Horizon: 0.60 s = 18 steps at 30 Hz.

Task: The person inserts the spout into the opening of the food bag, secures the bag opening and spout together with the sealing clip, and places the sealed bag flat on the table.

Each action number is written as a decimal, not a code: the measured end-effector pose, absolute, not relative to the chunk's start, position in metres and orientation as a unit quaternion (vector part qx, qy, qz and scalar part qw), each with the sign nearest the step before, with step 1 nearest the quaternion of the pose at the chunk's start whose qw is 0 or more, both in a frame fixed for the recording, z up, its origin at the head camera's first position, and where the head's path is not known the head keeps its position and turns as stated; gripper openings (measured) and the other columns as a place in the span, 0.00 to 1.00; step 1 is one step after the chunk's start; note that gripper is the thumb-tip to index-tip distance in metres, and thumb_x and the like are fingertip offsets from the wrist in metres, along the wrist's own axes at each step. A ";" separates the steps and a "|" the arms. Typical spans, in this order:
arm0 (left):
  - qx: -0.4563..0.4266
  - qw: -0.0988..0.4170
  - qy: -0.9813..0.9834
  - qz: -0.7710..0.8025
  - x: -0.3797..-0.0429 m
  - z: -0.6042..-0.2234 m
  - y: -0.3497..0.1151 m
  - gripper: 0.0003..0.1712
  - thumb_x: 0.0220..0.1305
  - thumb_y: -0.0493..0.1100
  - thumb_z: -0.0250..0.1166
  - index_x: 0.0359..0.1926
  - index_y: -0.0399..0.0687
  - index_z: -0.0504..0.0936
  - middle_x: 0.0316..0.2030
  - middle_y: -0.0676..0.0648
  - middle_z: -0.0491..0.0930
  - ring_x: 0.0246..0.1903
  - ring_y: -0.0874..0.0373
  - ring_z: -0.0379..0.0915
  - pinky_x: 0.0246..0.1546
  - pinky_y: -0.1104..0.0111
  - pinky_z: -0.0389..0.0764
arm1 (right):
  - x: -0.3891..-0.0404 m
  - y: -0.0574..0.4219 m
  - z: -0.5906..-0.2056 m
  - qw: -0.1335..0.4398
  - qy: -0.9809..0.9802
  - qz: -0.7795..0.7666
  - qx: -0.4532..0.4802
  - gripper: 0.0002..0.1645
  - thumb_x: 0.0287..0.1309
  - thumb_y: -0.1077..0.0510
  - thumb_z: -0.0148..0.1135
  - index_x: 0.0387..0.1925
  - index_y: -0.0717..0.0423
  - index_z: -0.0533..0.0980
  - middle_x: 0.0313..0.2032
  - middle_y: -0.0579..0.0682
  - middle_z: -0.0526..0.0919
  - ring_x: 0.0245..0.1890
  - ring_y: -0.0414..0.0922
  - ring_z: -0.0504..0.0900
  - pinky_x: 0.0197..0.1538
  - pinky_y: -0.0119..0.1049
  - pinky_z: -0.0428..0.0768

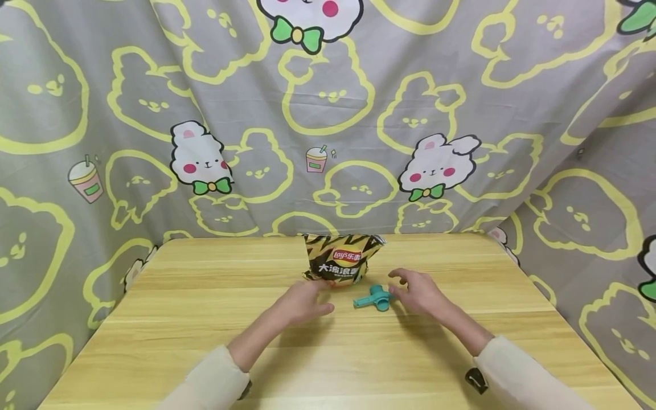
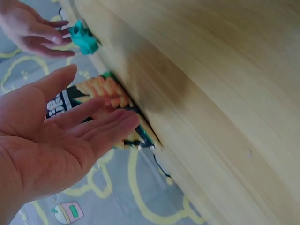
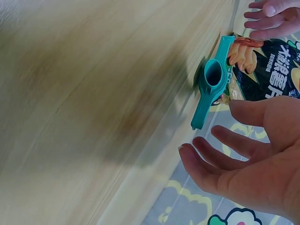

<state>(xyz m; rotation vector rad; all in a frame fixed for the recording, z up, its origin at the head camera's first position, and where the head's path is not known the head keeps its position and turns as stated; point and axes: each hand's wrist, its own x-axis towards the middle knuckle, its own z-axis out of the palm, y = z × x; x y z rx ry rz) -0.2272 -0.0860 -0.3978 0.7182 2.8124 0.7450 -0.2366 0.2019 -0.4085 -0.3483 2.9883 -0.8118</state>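
Observation:
A black-and-gold Lay's chip bag (image 1: 342, 257) stands upright near the back of the table. My left hand (image 1: 302, 303) is just in front of its lower left part, fingers extended; in the left wrist view the hand (image 2: 56, 138) holds nothing, its palm showing. Whether its fingertips touch the bag cannot be made out. To the right, in front of the bag, lies a teal sealing clip with a round spout (image 1: 378, 298). Beside the clip's right end is my right hand (image 1: 421, 293), fingers loosely bent. In the right wrist view, a small gap separates its fingertips from the clip (image 3: 204, 103).
A wooden table (image 1: 215, 279) lies under everything. Behind it and at both sides hangs a grey curtain (image 1: 348, 131) with cartoon animals, close to the table's back edge. A dark wrist device (image 1: 476, 380) shows by the right sleeve.

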 end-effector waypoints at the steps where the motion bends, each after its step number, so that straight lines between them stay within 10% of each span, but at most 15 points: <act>1: 0.240 0.069 0.936 0.249 -0.227 -0.399 -0.084 0.31 0.66 0.46 0.69 0.65 0.36 0.76 0.43 0.34 0.86 0.23 0.57 0.72 0.41 0.55 0.83 | -0.236 0.202 -0.409 0.016 0.959 -0.260 -0.111 0.23 0.68 0.55 0.62 0.60 0.60 0.77 0.53 0.69 0.83 0.50 0.63 0.83 0.49 0.57 0.83; 6: 0.238 0.057 0.934 0.262 -0.226 -0.402 -0.071 0.27 0.65 0.45 0.69 0.61 0.36 0.79 0.54 0.38 0.84 0.41 0.49 0.83 0.50 0.54 0.84 | -0.236 0.204 -0.407 0.034 0.958 -0.259 -0.119 0.21 0.67 0.57 0.63 0.58 0.62 0.78 0.48 0.66 0.84 0.45 0.60 0.84 0.44 0.52 0.84; 18: 0.251 0.051 0.917 0.307 -0.230 -0.405 -0.048 0.24 0.68 0.42 0.66 0.62 0.36 0.79 0.52 0.37 0.85 0.18 0.62 0.71 0.22 0.72 0.76 | -0.242 0.209 -0.410 0.078 0.953 -0.271 -0.115 0.19 0.66 0.57 0.64 0.55 0.62 0.80 0.42 0.59 0.87 0.43 0.56 0.85 0.45 0.52 0.84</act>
